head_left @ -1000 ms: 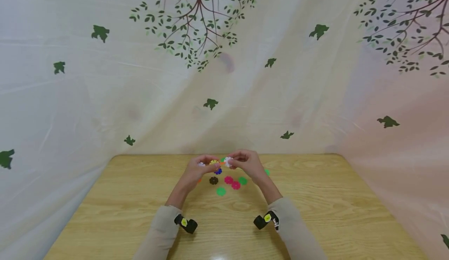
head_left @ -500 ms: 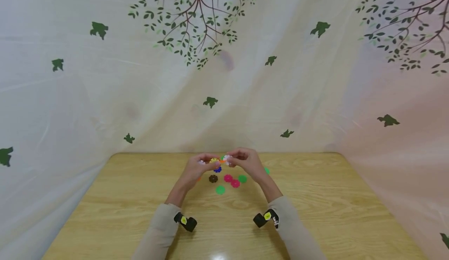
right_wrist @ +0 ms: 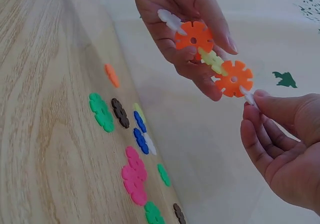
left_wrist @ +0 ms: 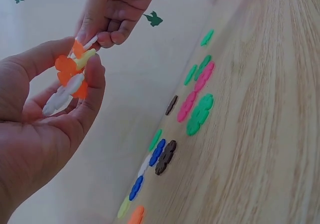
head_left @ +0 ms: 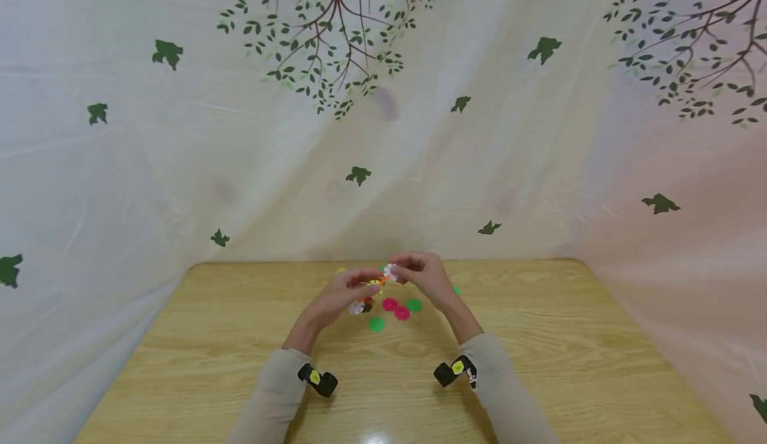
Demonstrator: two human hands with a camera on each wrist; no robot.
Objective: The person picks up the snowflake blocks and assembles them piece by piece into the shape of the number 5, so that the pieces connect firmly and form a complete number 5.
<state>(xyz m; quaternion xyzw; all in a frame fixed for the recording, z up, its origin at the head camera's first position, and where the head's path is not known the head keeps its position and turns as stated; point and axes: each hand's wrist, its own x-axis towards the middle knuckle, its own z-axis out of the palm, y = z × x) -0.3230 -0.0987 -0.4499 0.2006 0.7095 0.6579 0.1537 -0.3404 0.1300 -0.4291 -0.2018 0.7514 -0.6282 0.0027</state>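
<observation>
A chain of notched plastic snowflake discs is held up above the table, linked edge to edge: a white disc (right_wrist: 171, 20), an orange disc (right_wrist: 193, 39), a yellow disc (right_wrist: 212, 60), a second orange disc (right_wrist: 234, 78) and a white end disc (right_wrist: 249, 98). My left hand (head_left: 338, 297) holds the chain around its middle, thumb on one side and fingers on the other. The thumb and fingertips of my right hand (head_left: 424, 279) pinch the white end disc. In the left wrist view the discs overlap, and the left fingers (left_wrist: 94, 86) partly cover the chain.
Loose discs lie on the wooden table (head_left: 539, 351) below the hands: pink discs (right_wrist: 132, 176), green discs (right_wrist: 101, 113), blue discs (left_wrist: 157, 152), brown discs (left_wrist: 166, 158) and an orange one (right_wrist: 112, 75). A printed curtain (head_left: 269, 164) hangs behind the table's far edge.
My left hand has turned the chain, so its free white end has swung from the hand's left side down toward the front. The right hand stays nearly in place, pinching the other white disc.
</observation>
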